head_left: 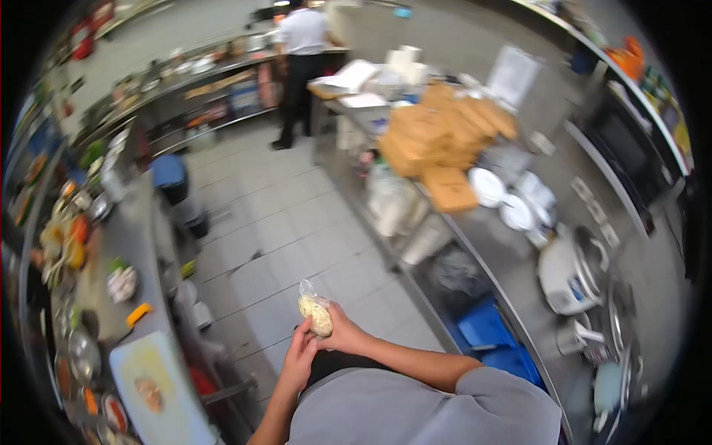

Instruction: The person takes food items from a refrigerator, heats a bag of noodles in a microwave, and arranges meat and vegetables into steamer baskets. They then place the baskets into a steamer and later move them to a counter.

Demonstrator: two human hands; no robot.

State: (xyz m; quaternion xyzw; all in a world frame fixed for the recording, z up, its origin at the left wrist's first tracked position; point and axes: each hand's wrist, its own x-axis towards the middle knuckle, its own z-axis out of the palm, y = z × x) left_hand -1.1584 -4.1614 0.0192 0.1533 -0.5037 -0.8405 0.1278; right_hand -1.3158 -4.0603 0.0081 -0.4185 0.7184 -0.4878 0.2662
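Note:
A small clear plastic bag of pale yellow, noodle-like food (317, 314) is held in front of my body, above the tiled floor. My right hand (345, 331) is closed around its right side and underside. At its lower left, the fingers of my left hand (300, 348) press against the bag. The loose, see-through top of the bag points up and away from me. What exactly is inside is too blurred to tell.
At left, a steel counter holds a cutting board (167, 386) with pieces of food, a yellow-handled tool (139, 314) and several bowls. Cardboard boxes (423, 133) and a rice cooker (567, 271) stand on the right counter. A blue-lidded bin (170, 176) and another person (300, 67) are ahead.

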